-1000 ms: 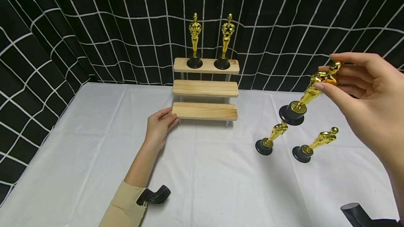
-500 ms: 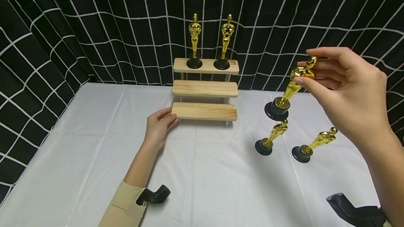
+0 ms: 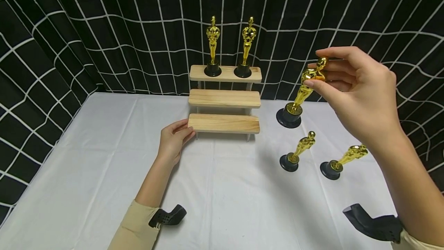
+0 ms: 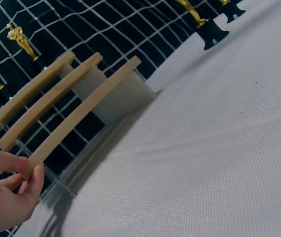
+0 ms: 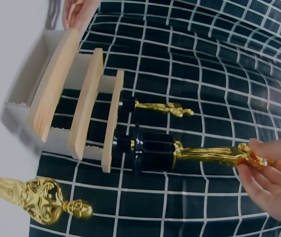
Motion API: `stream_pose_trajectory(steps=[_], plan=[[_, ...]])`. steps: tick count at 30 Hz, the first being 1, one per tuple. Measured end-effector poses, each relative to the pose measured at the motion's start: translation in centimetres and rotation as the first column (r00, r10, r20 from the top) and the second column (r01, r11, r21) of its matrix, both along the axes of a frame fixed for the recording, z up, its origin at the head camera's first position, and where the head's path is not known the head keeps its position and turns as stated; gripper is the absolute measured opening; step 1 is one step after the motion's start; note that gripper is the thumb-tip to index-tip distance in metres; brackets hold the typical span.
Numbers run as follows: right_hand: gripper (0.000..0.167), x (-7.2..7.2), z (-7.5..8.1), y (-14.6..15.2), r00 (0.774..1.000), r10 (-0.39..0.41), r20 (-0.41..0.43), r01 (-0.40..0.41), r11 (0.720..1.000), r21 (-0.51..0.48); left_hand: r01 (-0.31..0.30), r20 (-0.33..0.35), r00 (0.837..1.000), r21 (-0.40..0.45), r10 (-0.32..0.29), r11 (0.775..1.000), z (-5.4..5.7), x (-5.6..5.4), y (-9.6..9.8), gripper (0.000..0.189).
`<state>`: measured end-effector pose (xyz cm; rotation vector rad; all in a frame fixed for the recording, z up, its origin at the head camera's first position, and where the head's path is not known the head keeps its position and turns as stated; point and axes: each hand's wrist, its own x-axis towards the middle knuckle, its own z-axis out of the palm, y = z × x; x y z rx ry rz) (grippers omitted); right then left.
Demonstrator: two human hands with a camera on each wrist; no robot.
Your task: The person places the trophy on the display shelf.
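Observation:
My right hand holds a gold trophy statuette by its upper body between thumb and fingers, its round black base hanging above the table. In the right wrist view the thumb and fingers pinch the held statuette near its head. My left hand pinches the left end of the lowest wooden shelf on a three-step display stand. The left wrist view shows thumb and fingers round that shelf's end. Two matching statuettes, one on the left and one on the right, stand on the top shelf.
Two more statuettes, a nearer one and a farther-right one, stand on the white tablecloth at right. The middle shelf bears nothing. A black curtain with white grid lines hangs behind the table.
My right hand has moved left and slightly up with the statuette, closer to the stand. My left hand stays at the lowest shelf's end.

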<state>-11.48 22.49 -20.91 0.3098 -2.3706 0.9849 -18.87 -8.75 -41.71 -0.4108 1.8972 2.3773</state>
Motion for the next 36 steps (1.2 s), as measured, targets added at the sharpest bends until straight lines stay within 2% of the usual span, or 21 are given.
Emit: stream_pose_trajectory(steps=[7,20,27,36], plan=[[0.049,-0.7,0.1,-1.0,0.999,0.036,0.030,-0.035,0.999,-0.015,0.001,0.001,1.000,0.001,-0.001,1.000,0.0,0.0,0.1,0.042],[0.046,-1.7,0.2,-2.7,0.996,0.083,0.017,-0.083,0.996,-0.036,0.005,0.006,1.000,0.000,-0.005,1.000,0.2,0.1,0.1,0.041],[0.047,-2.4,0.2,-3.6,0.996,0.086,0.039,-0.085,0.996,-0.019,0.001,0.006,1.000,0.005,-0.001,1.000,0.3,0.1,0.1,0.042],[0.045,-3.4,-0.1,-4.7,0.990,0.133,0.038,-0.133,0.991,-0.014,0.013,-0.001,1.000,0.004,-0.013,1.000,0.0,0.0,-0.1,0.042]])
